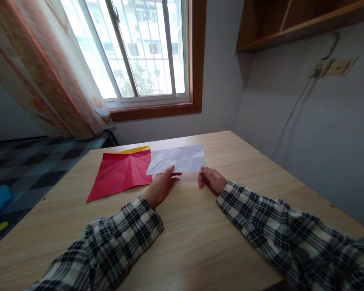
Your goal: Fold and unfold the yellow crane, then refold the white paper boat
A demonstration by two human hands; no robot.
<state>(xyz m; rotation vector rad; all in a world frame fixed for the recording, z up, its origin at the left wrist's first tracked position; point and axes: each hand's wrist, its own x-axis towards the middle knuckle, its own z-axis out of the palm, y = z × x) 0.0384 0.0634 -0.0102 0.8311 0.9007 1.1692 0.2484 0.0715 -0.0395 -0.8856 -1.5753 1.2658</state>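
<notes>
Three paper sheets lie on one table [200, 226]: one white [178, 158], one red [121, 173] (creased), one yellow [135, 150].

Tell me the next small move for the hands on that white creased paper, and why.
Probably press the near edge of the white creased paper sheet flat. The left hand and right hand each touch a near corner of it on the pale wooden table, and its creases look unflattened. The red creased paper sheet lies beside it, untouched.
</notes>
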